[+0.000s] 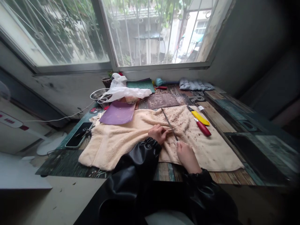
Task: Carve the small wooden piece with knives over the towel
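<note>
My right hand (187,156) is closed round the near end of a long, thin, dark file (167,120), which slants away up and to the left. Fingers pinched, my left hand (157,133) holds a small, pale, thin stick (169,130) whose tip meets the file's edge. Both hands are over a cream towel (112,140) strewn with brown shavings. To the right of the file lie a yellow-handled cutter (201,118) and a red-handled knife (203,128), side by side on the towel.
A purple sheet (118,112) overlaps the towel's far left edge, near a white plastic bag (128,92) and a metal bowl (95,94). At left lies a phone (78,136). A brown mat (162,100) with shavings and a grey padded bundle (195,84) sit towards the window.
</note>
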Motion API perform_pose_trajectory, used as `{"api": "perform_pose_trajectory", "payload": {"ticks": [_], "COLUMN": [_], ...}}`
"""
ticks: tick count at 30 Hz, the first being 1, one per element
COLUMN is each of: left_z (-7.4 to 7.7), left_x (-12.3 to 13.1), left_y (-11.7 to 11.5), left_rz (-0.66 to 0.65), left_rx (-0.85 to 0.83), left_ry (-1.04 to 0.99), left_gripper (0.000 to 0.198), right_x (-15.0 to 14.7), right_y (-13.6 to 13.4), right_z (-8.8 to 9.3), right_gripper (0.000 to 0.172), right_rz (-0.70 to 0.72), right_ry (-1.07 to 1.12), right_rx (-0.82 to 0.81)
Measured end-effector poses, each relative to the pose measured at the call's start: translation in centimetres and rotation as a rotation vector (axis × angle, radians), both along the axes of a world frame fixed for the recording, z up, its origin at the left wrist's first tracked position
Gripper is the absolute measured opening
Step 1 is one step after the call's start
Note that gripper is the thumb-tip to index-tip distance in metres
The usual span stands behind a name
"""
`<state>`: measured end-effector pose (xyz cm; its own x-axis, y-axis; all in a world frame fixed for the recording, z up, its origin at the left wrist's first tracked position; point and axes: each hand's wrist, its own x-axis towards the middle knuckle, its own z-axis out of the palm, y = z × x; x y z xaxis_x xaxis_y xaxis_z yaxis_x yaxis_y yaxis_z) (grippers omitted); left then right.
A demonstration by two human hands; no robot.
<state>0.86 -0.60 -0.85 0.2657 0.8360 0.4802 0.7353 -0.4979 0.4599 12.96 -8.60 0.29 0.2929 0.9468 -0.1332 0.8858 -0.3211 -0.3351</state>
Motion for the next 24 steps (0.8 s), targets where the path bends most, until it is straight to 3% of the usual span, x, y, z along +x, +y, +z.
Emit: {"api": "perform_pose_trajectory", "payload": {"ticks": [5,12,15,19,24], "left_z": [-0.1,0.0,-0.1,-0.1,0.4], "left_x": [0.1,-0.1,-0.1,0.1,0.1], "left_y": [0.1,0.4,0.1,-0.1,0.1], "left_rz": [0.012,-0.007,-0.054,-0.024,0.011], "left_rx": [-0.011,-0.005,0.022,0.014,-0.012], "left_ry": [-0.001,0.018,0.023,0.024,0.017], "left_gripper": [0.018,0.019,0.02,0.02,0.02], "right_x": [-0.3,0.4,0.5,0.1,0.3], "right_y": [1.4,-0.3,0.6,1.8,-0.2], "right_z": [0.8,0.5,0.8,1.2,0.5], "right_gripper": [0.043,0.041,0.042,0.043,0.043], "right_rz": [-0.018,0.005,0.006,-0.003,0.004], "right_ry": [0.01,0.007,0.012,0.0,-0.008], "right_rx": [-0.018,-0.025,-0.035,-0.03,-0.014]}}
